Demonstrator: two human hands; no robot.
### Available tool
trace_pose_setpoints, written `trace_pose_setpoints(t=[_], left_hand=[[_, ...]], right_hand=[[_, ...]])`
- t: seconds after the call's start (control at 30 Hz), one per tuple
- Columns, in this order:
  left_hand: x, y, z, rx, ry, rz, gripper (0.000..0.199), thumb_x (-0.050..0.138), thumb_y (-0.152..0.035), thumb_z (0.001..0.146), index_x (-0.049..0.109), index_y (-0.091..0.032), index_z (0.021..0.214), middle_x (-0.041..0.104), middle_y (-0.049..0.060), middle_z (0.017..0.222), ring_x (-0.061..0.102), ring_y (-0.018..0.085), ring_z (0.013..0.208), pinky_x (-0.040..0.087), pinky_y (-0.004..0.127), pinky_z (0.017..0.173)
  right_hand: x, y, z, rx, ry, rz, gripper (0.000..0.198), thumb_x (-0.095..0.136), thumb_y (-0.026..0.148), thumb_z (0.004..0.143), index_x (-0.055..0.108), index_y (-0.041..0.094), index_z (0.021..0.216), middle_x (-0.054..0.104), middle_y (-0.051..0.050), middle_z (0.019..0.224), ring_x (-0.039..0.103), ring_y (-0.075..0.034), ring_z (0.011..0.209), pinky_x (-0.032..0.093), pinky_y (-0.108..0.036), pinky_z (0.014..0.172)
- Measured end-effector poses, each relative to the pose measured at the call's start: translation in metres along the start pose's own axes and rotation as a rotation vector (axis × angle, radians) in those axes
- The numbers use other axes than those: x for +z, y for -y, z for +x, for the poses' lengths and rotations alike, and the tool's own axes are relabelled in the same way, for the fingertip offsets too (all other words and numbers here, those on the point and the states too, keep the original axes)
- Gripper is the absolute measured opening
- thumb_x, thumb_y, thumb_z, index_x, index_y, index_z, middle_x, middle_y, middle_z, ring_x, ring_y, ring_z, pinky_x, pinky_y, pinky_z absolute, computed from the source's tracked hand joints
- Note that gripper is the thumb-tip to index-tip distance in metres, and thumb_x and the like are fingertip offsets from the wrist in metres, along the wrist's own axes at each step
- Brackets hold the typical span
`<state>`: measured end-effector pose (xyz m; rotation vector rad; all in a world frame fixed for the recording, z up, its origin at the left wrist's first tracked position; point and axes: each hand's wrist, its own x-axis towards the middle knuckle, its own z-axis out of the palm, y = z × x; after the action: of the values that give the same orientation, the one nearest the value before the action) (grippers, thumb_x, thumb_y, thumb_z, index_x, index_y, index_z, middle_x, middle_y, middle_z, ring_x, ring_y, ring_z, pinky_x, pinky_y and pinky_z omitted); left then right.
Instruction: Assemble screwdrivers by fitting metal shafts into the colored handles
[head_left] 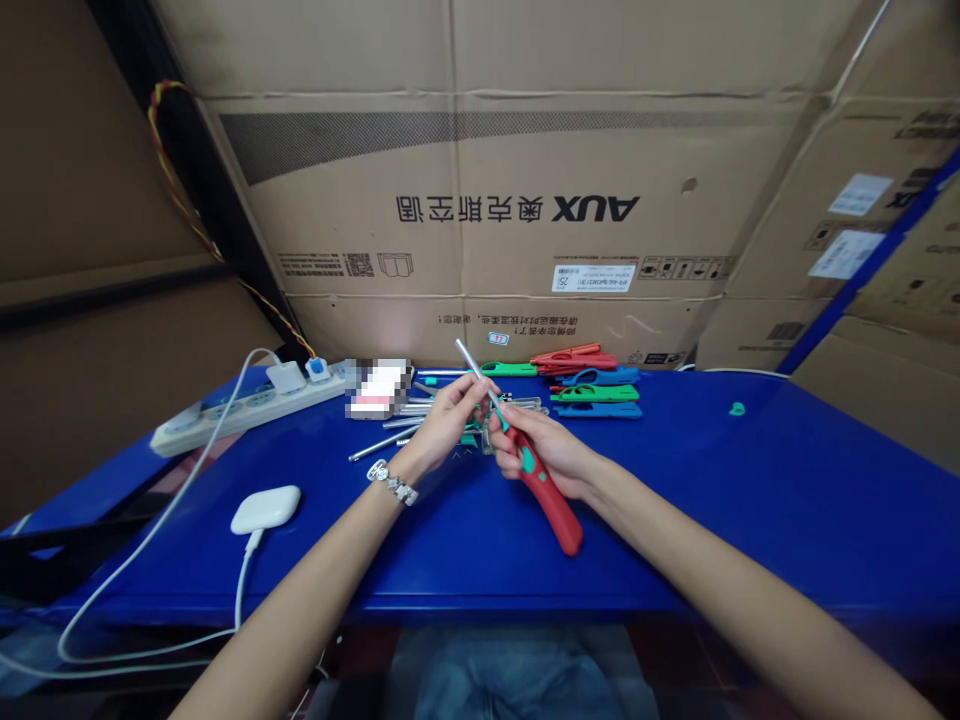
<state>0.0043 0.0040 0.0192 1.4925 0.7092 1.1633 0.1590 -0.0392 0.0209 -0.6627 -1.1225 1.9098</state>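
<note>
A long-nosed lighter with a red handle (553, 505), green trigger parts and a silver metal tube (469, 356) is held slantwise between my hands above the table. My right hand (551, 447) is wrapped round the upper part of the handle. At the tube, my left hand (452, 418) pinches with its thumb and fingers. The tube's tip sticks out past the left fingers, pointing away from me. Beneath and behind the hands lie several loose metal tubes (390, 438) and small clear and green parts, partly hidden by the fingers.
Behind the right hand lie stacked handle shells in red (574, 357), blue (606, 410) and green (600, 393). A small green piece (737, 409) sits at the right. On the left are a power strip (225, 413), a cabled white case (265, 510) and a blurred phone (380, 390). Cardboard (517, 150) walls the back.
</note>
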Motion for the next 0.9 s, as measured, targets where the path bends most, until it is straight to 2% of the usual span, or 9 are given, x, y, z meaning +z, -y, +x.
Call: trace_pose_setpoints(t=[0.13, 0.33, 0.4, 0.47, 0.57, 0.7, 0.8, 0.9], left_hand=[[0.003, 0.001, 0.000, 0.011, 0.028, 0.034, 0.040, 0.063, -0.056, 0.084, 0.062, -0.017, 0.082, 0.052, -0.003, 0.064, 0.048, 0.010, 0.061, 0.041, 0.022, 0.062], [0.000, 0.003, -0.002, -0.031, 0.155, 0.040, 0.037, 0.071, -0.051, 0.080, 0.063, -0.015, 0.081, 0.053, -0.002, 0.069, 0.049, 0.010, 0.065, 0.040, 0.023, 0.064], [0.000, 0.002, -0.003, -0.048, 0.158, 0.018, 0.035, 0.074, -0.048, 0.078, 0.063, -0.015, 0.078, 0.053, -0.002, 0.068, 0.048, 0.010, 0.064, 0.039, 0.023, 0.064], [0.001, 0.001, -0.003, -0.060, 0.107, -0.057, 0.034, 0.077, -0.046, 0.075, 0.063, -0.015, 0.078, 0.053, -0.002, 0.068, 0.048, 0.009, 0.064, 0.039, 0.023, 0.064], [0.000, -0.004, -0.001, -0.059, -0.031, -0.238, 0.033, 0.079, -0.043, 0.073, 0.062, -0.017, 0.080, 0.060, -0.001, 0.079, 0.054, 0.010, 0.071, 0.044, 0.023, 0.068], [-0.006, -0.010, 0.004, -0.001, -0.190, -0.433, 0.027, 0.077, -0.038, 0.076, 0.060, -0.018, 0.085, 0.068, 0.003, 0.093, 0.062, 0.014, 0.083, 0.048, 0.025, 0.074], [-0.007, -0.014, 0.006, 0.008, -0.243, -0.526, 0.020, 0.073, -0.032, 0.081, 0.058, -0.019, 0.086, 0.071, 0.004, 0.094, 0.065, 0.016, 0.086, 0.049, 0.028, 0.079], [-0.002, -0.017, 0.005, -0.061, -0.240, -0.630, 0.015, 0.066, -0.031, 0.086, 0.059, -0.018, 0.087, 0.071, 0.005, 0.092, 0.066, 0.017, 0.086, 0.049, 0.031, 0.083]], right_hand=[[-0.001, 0.000, 0.000, 0.005, 0.005, -0.034, 0.035, 0.064, 0.055, 0.086, 0.053, 0.022, 0.090, 0.045, 0.011, 0.051, 0.036, -0.006, 0.035, 0.038, -0.020, 0.039], [-0.002, 0.004, 0.000, 0.067, -0.049, 0.007, 0.043, 0.061, 0.060, 0.086, 0.053, 0.019, 0.078, 0.045, 0.009, 0.050, 0.037, -0.005, 0.035, 0.037, -0.019, 0.037], [-0.002, 0.004, 0.001, 0.079, -0.063, 0.017, 0.043, 0.060, 0.060, 0.088, 0.053, 0.019, 0.078, 0.046, 0.009, 0.050, 0.038, -0.006, 0.035, 0.038, -0.019, 0.037], [-0.002, 0.004, 0.001, 0.079, -0.055, 0.025, 0.042, 0.056, 0.060, 0.090, 0.055, 0.018, 0.082, 0.048, 0.008, 0.051, 0.041, -0.006, 0.036, 0.041, -0.020, 0.039], [-0.003, 0.002, 0.002, 0.057, -0.034, 0.003, 0.037, 0.053, 0.055, 0.093, 0.056, 0.018, 0.086, 0.051, 0.007, 0.052, 0.044, -0.008, 0.037, 0.044, -0.022, 0.040], [-0.002, -0.001, 0.001, 0.065, 0.002, -0.063, 0.035, 0.060, 0.053, 0.089, 0.057, 0.018, 0.087, 0.052, 0.007, 0.054, 0.047, -0.009, 0.039, 0.043, -0.022, 0.041], [0.000, -0.003, 0.001, 0.079, 0.010, -0.067, 0.037, 0.062, 0.055, 0.087, 0.055, 0.018, 0.085, 0.052, 0.006, 0.054, 0.047, -0.009, 0.039, 0.043, -0.022, 0.042], [0.001, -0.005, 0.002, 0.075, -0.006, -0.059, 0.037, 0.061, 0.055, 0.087, 0.054, 0.018, 0.083, 0.052, 0.006, 0.054, 0.047, -0.009, 0.039, 0.044, -0.022, 0.042]])
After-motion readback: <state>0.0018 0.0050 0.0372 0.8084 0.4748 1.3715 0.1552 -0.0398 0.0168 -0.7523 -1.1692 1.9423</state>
